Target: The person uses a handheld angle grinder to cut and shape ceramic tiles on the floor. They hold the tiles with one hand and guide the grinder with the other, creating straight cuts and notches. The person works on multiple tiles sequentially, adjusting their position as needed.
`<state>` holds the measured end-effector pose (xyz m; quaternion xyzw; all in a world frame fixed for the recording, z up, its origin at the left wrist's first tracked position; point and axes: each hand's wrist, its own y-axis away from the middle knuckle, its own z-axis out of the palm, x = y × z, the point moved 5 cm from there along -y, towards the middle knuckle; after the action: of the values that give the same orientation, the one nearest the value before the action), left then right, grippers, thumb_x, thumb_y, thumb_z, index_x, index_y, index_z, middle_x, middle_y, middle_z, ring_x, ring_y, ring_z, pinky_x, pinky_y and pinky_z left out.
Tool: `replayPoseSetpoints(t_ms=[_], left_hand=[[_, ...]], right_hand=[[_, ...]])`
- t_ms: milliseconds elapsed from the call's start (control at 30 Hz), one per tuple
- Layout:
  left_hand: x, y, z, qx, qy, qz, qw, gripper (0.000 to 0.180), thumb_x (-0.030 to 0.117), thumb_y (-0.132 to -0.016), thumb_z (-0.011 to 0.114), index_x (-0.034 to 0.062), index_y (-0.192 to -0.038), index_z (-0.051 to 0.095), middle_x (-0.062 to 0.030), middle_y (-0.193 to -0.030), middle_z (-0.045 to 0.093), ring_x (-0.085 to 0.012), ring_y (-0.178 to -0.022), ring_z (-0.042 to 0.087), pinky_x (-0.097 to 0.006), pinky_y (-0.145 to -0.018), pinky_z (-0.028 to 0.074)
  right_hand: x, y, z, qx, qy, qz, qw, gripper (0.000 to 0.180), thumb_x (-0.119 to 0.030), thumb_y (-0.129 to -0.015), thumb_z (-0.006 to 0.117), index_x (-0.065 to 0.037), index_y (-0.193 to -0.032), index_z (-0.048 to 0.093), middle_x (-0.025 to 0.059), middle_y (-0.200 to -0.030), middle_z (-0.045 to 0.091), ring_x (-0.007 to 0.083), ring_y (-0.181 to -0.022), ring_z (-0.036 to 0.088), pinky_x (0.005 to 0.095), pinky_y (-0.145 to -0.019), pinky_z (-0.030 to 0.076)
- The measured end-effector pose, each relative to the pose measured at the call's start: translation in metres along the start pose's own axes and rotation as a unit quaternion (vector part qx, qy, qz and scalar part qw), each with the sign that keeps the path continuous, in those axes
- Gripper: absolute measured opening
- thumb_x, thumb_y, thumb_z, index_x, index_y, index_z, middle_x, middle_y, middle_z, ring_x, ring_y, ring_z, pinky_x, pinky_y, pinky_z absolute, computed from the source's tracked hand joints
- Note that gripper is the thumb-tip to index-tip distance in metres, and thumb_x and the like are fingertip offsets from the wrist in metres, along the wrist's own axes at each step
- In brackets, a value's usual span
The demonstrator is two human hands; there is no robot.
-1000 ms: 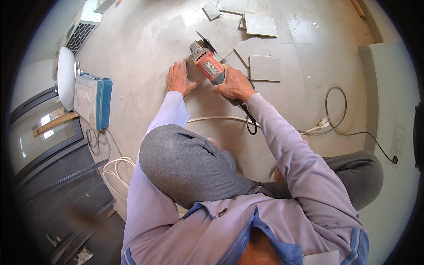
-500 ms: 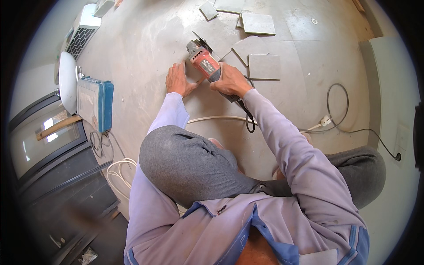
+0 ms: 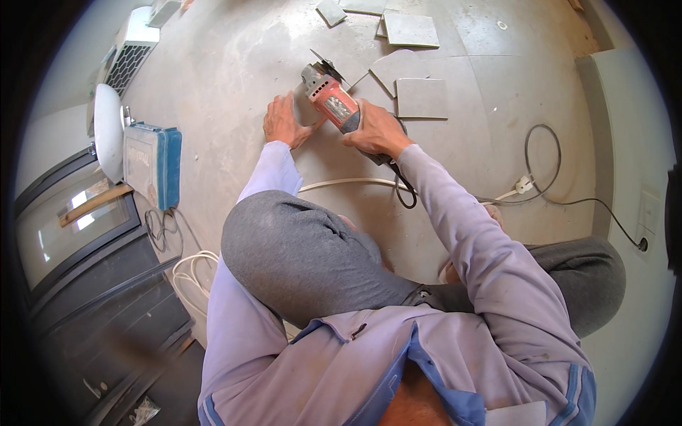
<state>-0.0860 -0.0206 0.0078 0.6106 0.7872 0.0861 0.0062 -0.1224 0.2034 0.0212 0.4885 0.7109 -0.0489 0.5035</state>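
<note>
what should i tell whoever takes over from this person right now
Right hand: gripping the rear of the red angle grinder, disc end down at the floor.
Left hand: flat on the floor beside the grinder, on what looks like a tile; its edges are hard to make out.
Cut tile pieces lie just right of the tool, more farther up. The cord runs right toward the wall.
Cut progress is hidden by the grinder.

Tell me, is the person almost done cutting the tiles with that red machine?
Partly, it seems. Several loose tile pieces already lie on the floor beyond the hands, some with angled edges. Right now the right hand grips the red angle grinder while the left hand presses flat on the floor beside its disc. One square tile lies whole nearby, so more may remain.
</note>
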Motion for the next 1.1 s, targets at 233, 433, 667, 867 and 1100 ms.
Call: replayPoseSetpoints(t_ms=[233, 433, 667, 867, 1100], left_hand=[[-0.004, -0.001, 0.004, 0.013, -0.022, 0.005, 1.000, 0.107, 0.052, -0.062, 0.089, 0.0068, -0.148, 0.043, -0.0152, -0.137, 0.051, -0.0327, -0.129, 0.049, -0.044, -0.108, 0.046], [-0.002, 0.000, 0.005, 0.010, -0.020, -0.002, 1.000, 0.105, 0.046, -0.062, 0.090, 0.0074, -0.148, 0.043, -0.0146, -0.137, 0.050, -0.0325, -0.129, 0.049, -0.043, -0.108, 0.046], [-0.001, 0.000, 0.004, -0.007, -0.028, -0.007, 1.000, 0.106, 0.042, -0.061, 0.091, 0.0083, -0.148, 0.043, -0.0142, -0.136, 0.051, -0.0327, -0.129, 0.049, -0.043, -0.108, 0.047], [-0.004, -0.001, 0.002, 0.008, -0.009, -0.006, 1.000, 0.106, 0.046, -0.062, 0.091, 0.0073, -0.148, 0.043, -0.0147, -0.136, 0.051, -0.0332, -0.129, 0.049, -0.044, -0.108, 0.046], [-0.001, -0.002, -0.001, 0.008, -0.015, -0.003, 1.000, 0.106, 0.052, -0.064, 0.089, 0.0065, -0.148, 0.044, -0.0154, -0.137, 0.051, -0.0335, -0.130, 0.048, -0.045, -0.108, 0.046]], right_hand=[[-0.004, 0.002, -0.003, 0.011, -0.002, -0.006, 1.000, 0.063, -0.032, -0.064, 0.077, 0.003, -0.113, 0.059, 0.0286, -0.104, 0.069, 0.0434, -0.099, 0.068, 0.0442, -0.089, 0.053], [-0.009, -0.002, -0.007, -0.004, -0.011, -0.010, 1.000, 0.063, -0.033, -0.063, 0.076, 0.004, -0.112, 0.060, 0.0284, -0.103, 0.069, 0.0430, -0.098, 0.068, 0.0439, -0.089, 0.053], [-0.007, -0.008, -0.004, -0.014, -0.019, -0.012, 1.000, 0.065, -0.032, -0.062, 0.076, 0.002, -0.115, 0.060, 0.0276, -0.103, 0.070, 0.0427, -0.098, 0.068, 0.0438, -0.089, 0.053], [-0.009, -0.005, -0.005, -0.008, -0.017, -0.007, 1.000, 0.067, -0.033, -0.063, 0.077, 0.003, -0.116, 0.058, 0.0282, -0.106, 0.069, 0.0425, -0.101, 0.067, 0.0435, -0.091, 0.053], [-0.004, -0.002, -0.005, -0.009, -0.008, -0.008, 1.000, 0.068, -0.034, -0.064, 0.079, 0.004, -0.115, 0.057, 0.0287, -0.106, 0.068, 0.0430, -0.102, 0.067, 0.0436, -0.091, 0.053]])
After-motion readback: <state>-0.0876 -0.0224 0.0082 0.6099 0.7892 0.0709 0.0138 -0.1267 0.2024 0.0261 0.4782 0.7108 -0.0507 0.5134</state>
